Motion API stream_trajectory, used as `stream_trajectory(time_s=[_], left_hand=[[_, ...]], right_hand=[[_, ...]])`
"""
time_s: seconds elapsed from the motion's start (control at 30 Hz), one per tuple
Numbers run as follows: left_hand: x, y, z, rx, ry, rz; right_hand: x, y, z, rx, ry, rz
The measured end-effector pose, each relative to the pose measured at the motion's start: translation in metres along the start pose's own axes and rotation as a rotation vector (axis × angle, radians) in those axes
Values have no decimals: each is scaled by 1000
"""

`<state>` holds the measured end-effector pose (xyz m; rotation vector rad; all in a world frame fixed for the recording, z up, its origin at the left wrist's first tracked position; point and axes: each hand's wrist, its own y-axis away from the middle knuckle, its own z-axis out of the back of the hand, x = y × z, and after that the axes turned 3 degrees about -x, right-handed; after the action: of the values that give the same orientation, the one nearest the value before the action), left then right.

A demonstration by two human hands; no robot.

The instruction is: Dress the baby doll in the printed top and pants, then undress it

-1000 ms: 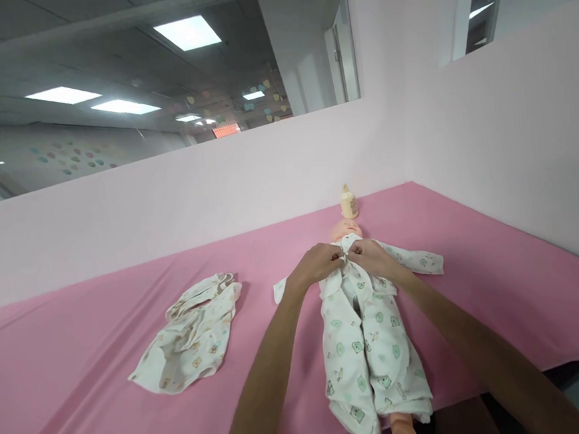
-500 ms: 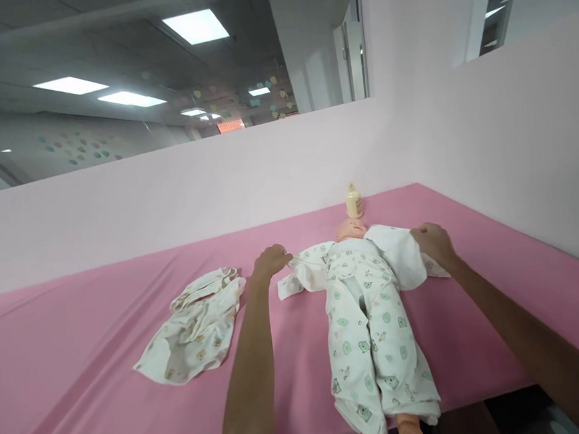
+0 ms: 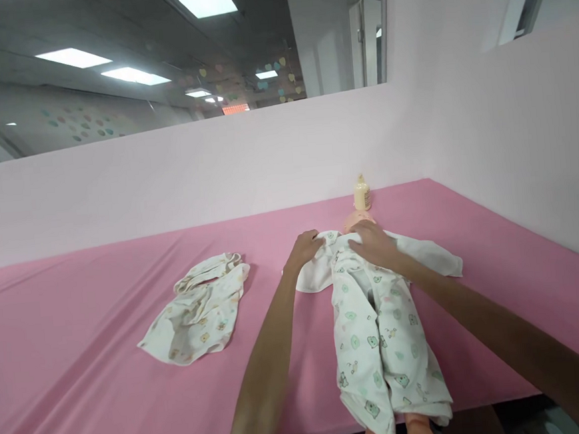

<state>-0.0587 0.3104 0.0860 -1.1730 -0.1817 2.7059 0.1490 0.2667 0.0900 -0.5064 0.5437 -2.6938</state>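
Observation:
A baby doll [image 3: 358, 220] lies on its back on the pink table [image 3: 107, 392], head toward the wall. It wears white printed baby clothes [image 3: 380, 343], and the jacket lies spread open at both sides. My left hand [image 3: 304, 249] rests on the left flap of the jacket with curled fingers gripping the cloth. My right hand [image 3: 373, 244] lies on the doll's upper chest just below the head, fingers closed on the cloth near the collar. The doll's bare feet [image 3: 419, 431] stick out at the table's front edge.
A second crumpled printed garment [image 3: 199, 314] lies on the table to the left. A small cream bottle [image 3: 362, 194] stands by the wall behind the doll's head. A pale pink partition [image 3: 216, 176] bounds the table at the back and right.
My hands first met at the doll's chest, then pulled apart and spread the jacket open. Now both have come back in toward the collar, and the view has tilted down slightly.

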Motion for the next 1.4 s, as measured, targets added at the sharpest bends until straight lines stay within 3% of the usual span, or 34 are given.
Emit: stream_trajectory(time_s=[0.13, 0.23, 0.33, 0.47, 0.63, 0.87, 1.0, 1.1, 1.23, 1.4], left_hand=[[5, -2, 0, -134, 140, 84], [10, -3, -3, -142, 176, 139], [13, -1, -1, -78, 202, 142], [18, 5, 9, 121, 296, 84], [40, 14, 13, 211, 287, 106], [92, 17, 9, 45, 240, 136], [98, 14, 10, 0, 213, 174], [96, 12, 10, 50, 255, 251], [95, 13, 7, 137, 364, 356], [98, 15, 7, 178, 500, 382]], right_hand=[[40, -37, -21, 378, 141, 152], [49, -54, -36, 490, 178, 152], [52, -60, -41, 587, 208, 144], [55, -61, -33, 692, 243, 114], [47, -63, -24, 692, 253, 59], [33, -58, -8, 584, 171, 44], [19, -55, 7, 531, 93, -43], [12, -56, 11, 512, 58, -40], [22, -58, 1, 522, 240, 31], [49, -60, -32, 504, 406, 208]])
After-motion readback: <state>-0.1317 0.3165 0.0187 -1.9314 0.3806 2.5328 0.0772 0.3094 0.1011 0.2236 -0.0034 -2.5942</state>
